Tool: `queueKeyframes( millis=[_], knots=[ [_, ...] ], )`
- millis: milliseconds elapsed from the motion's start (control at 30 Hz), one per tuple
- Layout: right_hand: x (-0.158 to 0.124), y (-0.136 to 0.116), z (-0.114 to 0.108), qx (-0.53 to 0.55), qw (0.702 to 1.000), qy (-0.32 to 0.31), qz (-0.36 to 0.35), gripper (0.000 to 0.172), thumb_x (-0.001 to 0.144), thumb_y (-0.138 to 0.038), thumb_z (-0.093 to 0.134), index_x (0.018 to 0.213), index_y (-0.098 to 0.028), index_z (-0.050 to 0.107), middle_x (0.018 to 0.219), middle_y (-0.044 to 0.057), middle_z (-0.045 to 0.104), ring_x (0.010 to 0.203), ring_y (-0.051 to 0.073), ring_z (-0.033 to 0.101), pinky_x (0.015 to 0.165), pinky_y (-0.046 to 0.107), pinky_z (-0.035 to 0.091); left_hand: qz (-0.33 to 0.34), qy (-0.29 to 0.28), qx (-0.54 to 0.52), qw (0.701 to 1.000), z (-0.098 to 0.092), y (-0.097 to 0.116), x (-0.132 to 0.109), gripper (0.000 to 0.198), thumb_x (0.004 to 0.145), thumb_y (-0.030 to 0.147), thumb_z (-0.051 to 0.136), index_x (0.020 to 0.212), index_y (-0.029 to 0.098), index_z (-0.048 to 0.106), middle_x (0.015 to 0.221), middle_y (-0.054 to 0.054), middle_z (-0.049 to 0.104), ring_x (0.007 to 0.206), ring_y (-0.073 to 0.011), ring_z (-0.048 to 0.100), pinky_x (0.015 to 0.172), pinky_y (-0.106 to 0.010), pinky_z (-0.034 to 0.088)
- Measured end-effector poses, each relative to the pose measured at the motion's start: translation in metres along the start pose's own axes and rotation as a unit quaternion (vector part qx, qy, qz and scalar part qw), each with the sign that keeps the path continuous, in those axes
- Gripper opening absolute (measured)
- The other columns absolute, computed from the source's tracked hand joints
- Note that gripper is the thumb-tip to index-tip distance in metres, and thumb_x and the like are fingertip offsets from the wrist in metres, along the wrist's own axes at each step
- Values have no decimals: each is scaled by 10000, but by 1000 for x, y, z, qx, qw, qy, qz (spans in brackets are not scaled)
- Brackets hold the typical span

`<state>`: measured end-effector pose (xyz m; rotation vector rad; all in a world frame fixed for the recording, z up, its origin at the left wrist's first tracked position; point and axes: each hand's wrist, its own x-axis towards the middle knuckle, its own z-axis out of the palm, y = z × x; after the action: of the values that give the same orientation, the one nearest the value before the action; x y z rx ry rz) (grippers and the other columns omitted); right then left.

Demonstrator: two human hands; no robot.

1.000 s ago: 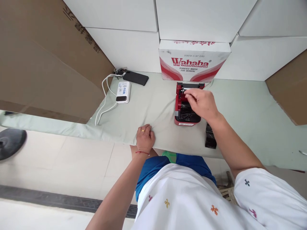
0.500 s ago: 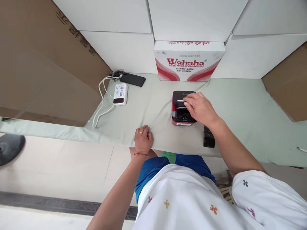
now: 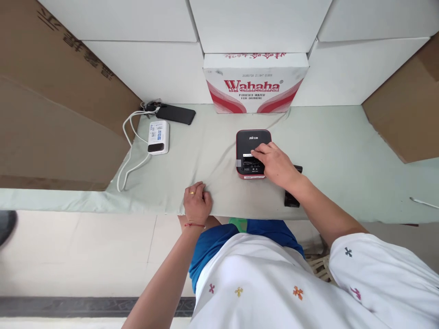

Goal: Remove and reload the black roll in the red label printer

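Note:
A small black box-shaped device with a red base, apparently a label printer (image 3: 244,141), sits on the cloth-covered table in front of me. My right hand (image 3: 274,164) is over its right side, fingers bent together with the tips on the edge of the black lid, beside a white strip. In front of the lid edge, dark inner parts show through an opening. A black object (image 3: 291,199) lies just under my right wrist, partly hidden by the forearm. At the table's front edge my left hand (image 3: 198,201) rests with curled fingers, holding nothing visible.
Behind the device stands a white and red Wahaha carton (image 3: 257,89), with white boxes (image 3: 147,68) stacked behind it. To the left are a white power bank (image 3: 158,137) with a white cable and a black phone (image 3: 176,114). Brown cardboard (image 3: 68,114) flanks both sides.
The device's black lid has come down, covering the roller and most of the inside that showed before. My right hand moved down and toward me with it. The whole view has shifted slightly.

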<state>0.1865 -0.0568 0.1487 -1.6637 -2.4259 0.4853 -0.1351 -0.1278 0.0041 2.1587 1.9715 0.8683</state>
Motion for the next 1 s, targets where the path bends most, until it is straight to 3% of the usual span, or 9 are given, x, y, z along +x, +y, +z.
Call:
queueKeyframes(
  millis=[133,233,400,567,667,800,1000],
  knots=[
    [0,3,3,-3,1000,18,-3,620,941,12,415,1436,-219,707,1332,89,721,1132,276,582,956,389,570,9,9,7,1000,1,0,0,267,923,116,520,1069,203,726,1198,-142,757,1097,-311,637,1010,-490,549],
    [-5,8,14,23,997,72,-29,611,915,26,447,1390,-223,739,1355,89,734,1182,280,609,984,429,591,14,12,14,1000,1,1,0,270,927,115,515,1068,199,729,1196,-136,761,1098,-306,638,1016,-478,551],
    [-31,10,36,114,974,124,-153,678,851,100,457,1368,-226,750,1454,78,721,1389,266,612,1139,490,566,24,11,24,999,1,2,1,277,928,110,516,1071,182,741,1189,-138,775,1075,-305,641,1019,-466,559],
    [-57,11,35,121,969,140,-164,650,867,95,450,1328,-237,765,1396,56,762,1357,244,657,1112,474,593,21,17,17,999,2,1,0,279,921,105,527,1074,183,747,1186,-140,778,1075,-310,641,1015,-466,560],
    [-56,5,25,89,976,126,-157,578,895,54,474,1313,-219,767,1347,70,782,1274,263,682,1058,468,605,14,12,11,1000,2,1,0,282,917,105,525,1071,188,747,1188,-141,777,1083,-315,638,1028,-475,554],
    [-36,-18,11,23,988,65,-137,567,965,1,444,1477,-138,646,1416,135,742,1155,282,676,987,449,573,10,5,10,1000,3,1,1,279,919,111,521,1068,187,745,1193,-146,775,1093,-317,635,1032,-475,549],
    [-17,-51,-2,-54,992,-65,-96,567,1048,-62,354,1593,-115,503,1616,157,589,1249,289,665,985,426,527,17,14,14,1000,3,1,0,275,921,110,522,1065,190,742,1186,-138,777,1079,-313,639,1020,-469,553]
  ],
)
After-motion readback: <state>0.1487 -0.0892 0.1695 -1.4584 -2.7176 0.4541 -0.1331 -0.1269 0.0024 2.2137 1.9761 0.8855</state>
